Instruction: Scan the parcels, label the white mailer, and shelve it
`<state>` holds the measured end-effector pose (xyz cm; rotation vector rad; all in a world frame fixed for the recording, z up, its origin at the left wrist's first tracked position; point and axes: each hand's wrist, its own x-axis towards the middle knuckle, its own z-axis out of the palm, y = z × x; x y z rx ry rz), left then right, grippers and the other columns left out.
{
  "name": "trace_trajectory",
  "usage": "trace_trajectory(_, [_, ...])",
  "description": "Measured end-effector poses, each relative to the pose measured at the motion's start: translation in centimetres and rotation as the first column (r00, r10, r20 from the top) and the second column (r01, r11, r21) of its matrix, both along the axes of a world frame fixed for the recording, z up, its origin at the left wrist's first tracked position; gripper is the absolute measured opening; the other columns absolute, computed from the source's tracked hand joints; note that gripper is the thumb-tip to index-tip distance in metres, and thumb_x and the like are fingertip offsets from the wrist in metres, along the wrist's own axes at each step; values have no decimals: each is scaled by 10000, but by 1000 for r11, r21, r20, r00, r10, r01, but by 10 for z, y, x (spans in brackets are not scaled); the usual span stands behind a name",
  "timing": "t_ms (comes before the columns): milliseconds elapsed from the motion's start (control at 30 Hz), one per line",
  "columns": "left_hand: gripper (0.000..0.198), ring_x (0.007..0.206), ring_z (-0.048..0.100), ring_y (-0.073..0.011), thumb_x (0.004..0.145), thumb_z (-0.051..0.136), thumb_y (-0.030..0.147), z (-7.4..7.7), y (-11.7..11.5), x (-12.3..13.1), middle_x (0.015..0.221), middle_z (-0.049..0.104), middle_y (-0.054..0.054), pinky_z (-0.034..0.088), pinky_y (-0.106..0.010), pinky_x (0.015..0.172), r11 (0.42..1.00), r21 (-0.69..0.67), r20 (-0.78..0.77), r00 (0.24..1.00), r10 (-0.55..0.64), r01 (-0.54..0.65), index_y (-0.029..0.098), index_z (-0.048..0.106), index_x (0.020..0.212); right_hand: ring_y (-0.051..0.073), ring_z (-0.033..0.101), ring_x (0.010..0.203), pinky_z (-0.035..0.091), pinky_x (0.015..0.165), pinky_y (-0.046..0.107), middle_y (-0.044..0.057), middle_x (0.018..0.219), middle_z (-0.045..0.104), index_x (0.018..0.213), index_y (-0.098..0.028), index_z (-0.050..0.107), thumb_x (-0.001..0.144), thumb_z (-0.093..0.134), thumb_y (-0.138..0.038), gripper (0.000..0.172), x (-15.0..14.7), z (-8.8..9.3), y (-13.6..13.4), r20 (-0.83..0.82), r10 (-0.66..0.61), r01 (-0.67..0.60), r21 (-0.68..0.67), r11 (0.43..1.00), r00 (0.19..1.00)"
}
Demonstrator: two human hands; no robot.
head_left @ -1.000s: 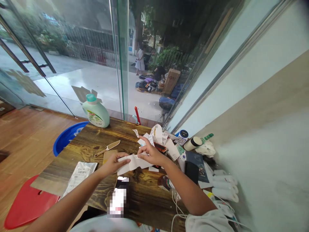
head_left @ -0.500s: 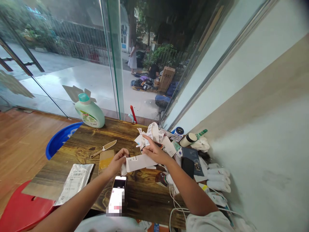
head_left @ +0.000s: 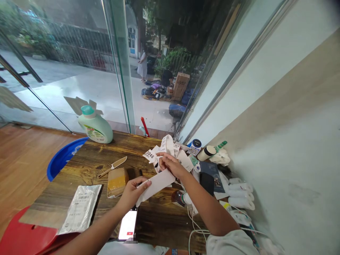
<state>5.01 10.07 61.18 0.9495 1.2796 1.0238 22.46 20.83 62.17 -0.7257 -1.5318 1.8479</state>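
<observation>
My left hand (head_left: pixel 136 191) pinches the near end of a white strip of paper labels (head_left: pixel 157 184), its blank face up. At the other end my right hand (head_left: pixel 170 164) is closed over the strip, fingers curled and partly overlapping. Just beyond these fingers a printed label marked 3048 (head_left: pixel 149 154) lies among loose numbered labels, and a curled label roll (head_left: pixel 167 144) stands behind. Left of my left hand sits a small taped cardboard box (head_left: pixel 117 182). Below that hand lies a lit phone (head_left: pixel 128 225), its top edge partly covered.
A knife (head_left: pixel 113 166) and a silver mailing bag (head_left: pixel 80 209) lie on the wooden table (head_left: pixel 156 216). A green detergent bottle (head_left: pixel 96 126) stands at the back left. Bottles, white rolls (head_left: pixel 241 194) and cables crowd the right side by the wall.
My left hand has shifted down and turned, tilting the strip so its printed label no longer shows. My right index finger has curled in. The 3048 label now shows, and the box is less covered.
</observation>
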Motion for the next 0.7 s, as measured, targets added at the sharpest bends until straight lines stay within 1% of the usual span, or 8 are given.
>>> trace_trajectory(100, [452, 569, 446, -125, 570, 681, 594, -1, -1, 1, 586, 581, -21, 338, -232, 543, 1000, -19, -8, 1000, 21, -21, 142, 684, 590, 83, 331, 500, 318, 531, 238, -81, 606, 405, 1024, -204, 514, 836, 513, -585, 425, 0, 1, 1, 10, 17, -16, -16, 1000, 1000])
trace_trajectory(167, [439, 591, 474, -139, 570, 679, 581, -3, -1, 0, 621, 624, -37, 359, -239, 563, 999, -20, -12, 999, 43, -43, 144, 705, 610, 80, 359, 509, 309, 526, 224, -84, 605, 442, 1039, -203, 505, 788, 598, -570, 454, -1, 4, 1, 48, 47, -47, -10, 999, 998])
trace_trajectory(300, [398, 646, 529, -171, 616, 659, 540, -8, 0, -3, 683, 680, -60, 395, -258, 614, 998, 22, -62, 997, 54, -53, 148, 727, 644, 40, 293, 463, 224, 467, 195, -59, 712, 611, 1128, -203, 465, 631, 821, -356, 631, -4, 13, -4, 174, 145, -149, 9, 989, 974])
trace_trajectory(367, [388, 652, 542, -180, 641, 647, 528, -12, 0, -4, 689, 692, -67, 400, -264, 618, 998, 38, -87, 994, 58, -55, 148, 726, 649, 34, 264, 450, 217, 455, 190, -47, 752, 643, 1190, -208, 426, 649, 810, -323, 673, -7, 18, -8, 277, 211, -223, 13, 975, 937])
trace_trajectory(400, [386, 650, 545, -181, 647, 645, 525, -14, 1, -5, 692, 696, -69, 401, -264, 613, 997, 41, -92, 993, 71, -67, 147, 725, 654, 38, 288, 460, 239, 464, 188, -44, 759, 646, 1214, -209, 408, 677, 788, -333, 670, -8, 20, -9, 333, 243, -265, 19, 964, 911])
trace_trajectory(533, [394, 631, 537, -177, 629, 661, 531, -19, 1, -9, 684, 693, -68, 395, -260, 583, 987, 33, -66, 985, 159, -158, 146, 724, 678, 88, 484, 607, 380, 614, 223, -49, 719, 606, 1263, -183, 359, 747, 718, -325, 645, -12, 19, -12, 439, 357, -427, 68, 902, 825])
trace_trajectory(633, [380, 659, 547, -183, 573, 719, 507, -22, 1, -12, 698, 694, -71, 399, -261, 604, 985, 0, -64, 983, 171, -171, 142, 728, 678, 113, 515, 676, 396, 675, 249, -84, 654, 512, 1281, -170, 319, 792, 664, -282, 609, -13, 12, -16, 413, 372, -452, 113, 885, 831])
trace_trajectory(700, [381, 671, 551, -178, 559, 749, 484, -23, -1, -12, 733, 702, -75, 391, -256, 610, 996, -28, -59, 995, 83, -85, 141, 741, 724, 103, 478, 654, 373, 640, 231, -89, 664, 469, 1292, -180, 291, 827, 615, -267, 573, -14, 8, -20, 403, 341, -426, 142, 894, 849])
